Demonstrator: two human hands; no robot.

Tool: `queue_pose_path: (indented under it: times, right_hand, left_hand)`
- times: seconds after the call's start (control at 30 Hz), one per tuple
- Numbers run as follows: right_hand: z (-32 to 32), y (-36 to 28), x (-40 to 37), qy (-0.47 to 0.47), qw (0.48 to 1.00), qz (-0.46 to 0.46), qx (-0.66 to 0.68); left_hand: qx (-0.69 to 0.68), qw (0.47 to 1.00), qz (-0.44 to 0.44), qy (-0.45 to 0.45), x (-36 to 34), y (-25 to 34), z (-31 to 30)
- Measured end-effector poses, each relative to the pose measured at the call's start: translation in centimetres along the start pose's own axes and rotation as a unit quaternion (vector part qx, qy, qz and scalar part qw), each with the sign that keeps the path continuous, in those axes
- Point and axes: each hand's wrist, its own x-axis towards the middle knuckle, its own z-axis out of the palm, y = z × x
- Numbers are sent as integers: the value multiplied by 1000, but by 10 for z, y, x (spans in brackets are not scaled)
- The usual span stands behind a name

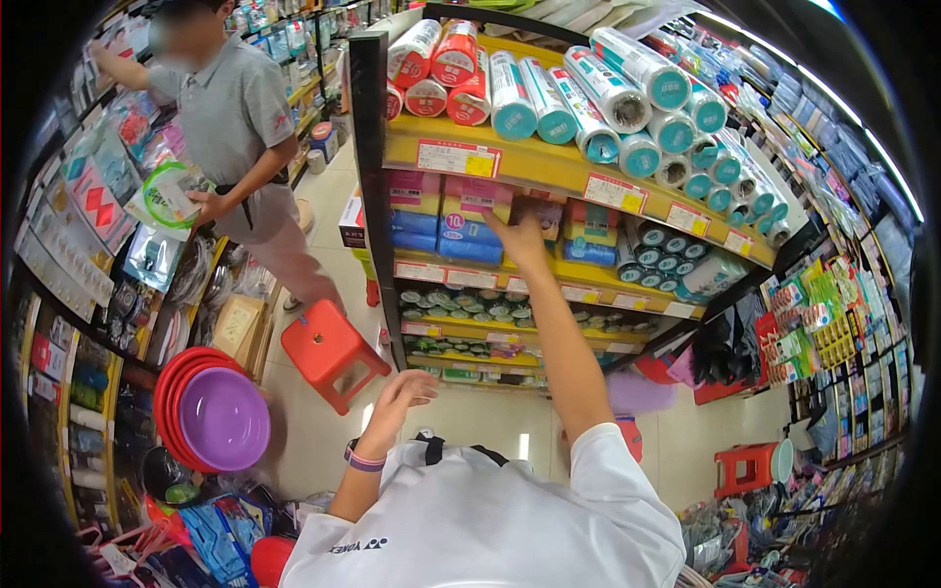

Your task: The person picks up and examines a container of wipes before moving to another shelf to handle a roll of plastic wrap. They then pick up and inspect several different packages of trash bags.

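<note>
My right hand (523, 241) reaches into a shelf compartment, at the packs of rolled bags. Its thumb stretches out to the left against a pink and blue pack (474, 220) marked 10, apart from the other fingers, which partly cover a darker pack (552, 220). I see no clear hold on any pack. Lower down and to the left, my left hand (400, 400) hangs in the air over the floor, fingers spread and holding nothing. A dark watch and a coloured band are on that wrist.
White, teal and red rolls (627, 93) fill the top shelf. A yellow shelf edge (559, 162) carries price tags. To the left are a red stool (323, 343), stacked basins (225, 419) and a person in grey (235, 118) holding a green-rimmed item (174, 196). Another red stool (745, 468) stands right.
</note>
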Motion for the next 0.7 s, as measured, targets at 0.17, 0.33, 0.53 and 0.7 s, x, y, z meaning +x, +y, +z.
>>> queue_pose_path:
  times: [0.17, 0.33, 0.53, 0.7]
  right_hand:
    - [-19, -27, -6, 12, 998, 57, -1]
    - [-67, 2, 6, -28, 902, 78, 423]
    - [-90, -11, -148, -43, 841, 291, 453]
    - [-98, 44, -337, -235, 930, 235, 160]
  left_hand:
    - [-37, 999, -4, -9, -25, -5, 15]
    - [-74, 997, 12, 9, -44, -12, 20]
    - [-212, 974, 68, -28, -23, -49, 31]
    - [-134, 985, -103, -38, -15, -110, 37]
